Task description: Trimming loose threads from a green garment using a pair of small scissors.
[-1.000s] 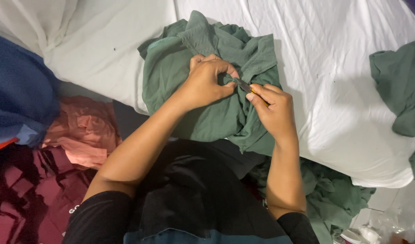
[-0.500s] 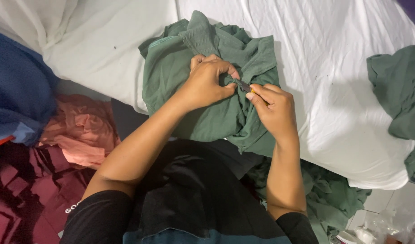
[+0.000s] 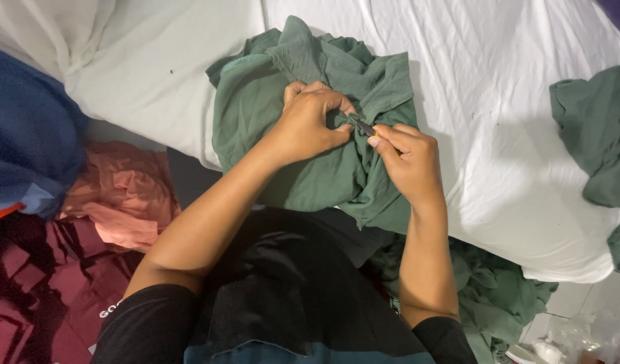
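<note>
Green fabric, a crumpled garment [image 3: 310, 128], lies at the upper centre of the frame on the white bedsheet [image 3: 498, 135] and hangs over the sheet's near edge toward the person's lap. The left hand [image 3: 310, 121] is curled over a fold of the garment, thumb and fingers pressed together pinching the cloth. The right hand [image 3: 407, 158], just beside it to the right, is closed around a small dark metal tool [image 3: 362, 126], likely a thread snipper, whose tip points left and meets the pinched fold between the two hands. Both forearms reach up from the lower centre, over a black garment [image 3: 283, 290] on the lap. More green cloth [image 3: 492, 290] is heaped at the lower right, below the sheet's edge, and another green piece [image 3: 600, 141] lies at the right edge on the sheet. A blue cloth [image 3: 26, 135] sits at the left edge, a salmon-pink cloth [image 3: 121, 195] below it, and dark red fabric [image 3: 33, 290] fills the lower left corner.
</note>
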